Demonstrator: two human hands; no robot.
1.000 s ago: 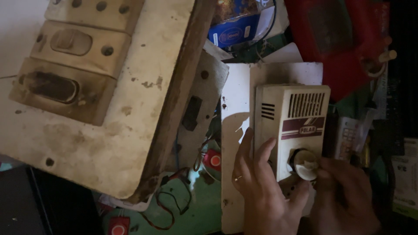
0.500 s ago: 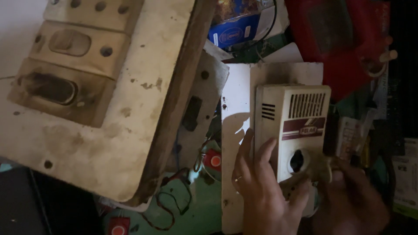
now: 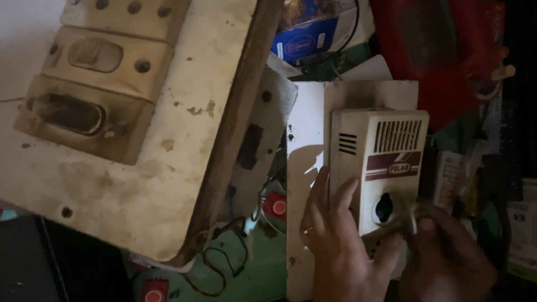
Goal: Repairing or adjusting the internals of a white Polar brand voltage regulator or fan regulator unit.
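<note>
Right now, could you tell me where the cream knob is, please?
In the head view, lower right: the knob is off the cream regulator box, pinched in the right hand beside the box's dark round hole.

1. Top left we've got a big grimy switchboard (image 3: 140,168), cream and stained, with a rocker switch (image 3: 95,54) and a dark empty slot (image 3: 67,113) below it.
2. Its wooden edge (image 3: 235,128) runs diagonally down the middle.
3. Under it we spot red round buttons (image 3: 278,206) and tangled red and black wires (image 3: 215,268) on a green surface.
4. Up top sits a blue packet (image 3: 305,42), with something red (image 3: 442,50) at the right.
</note>
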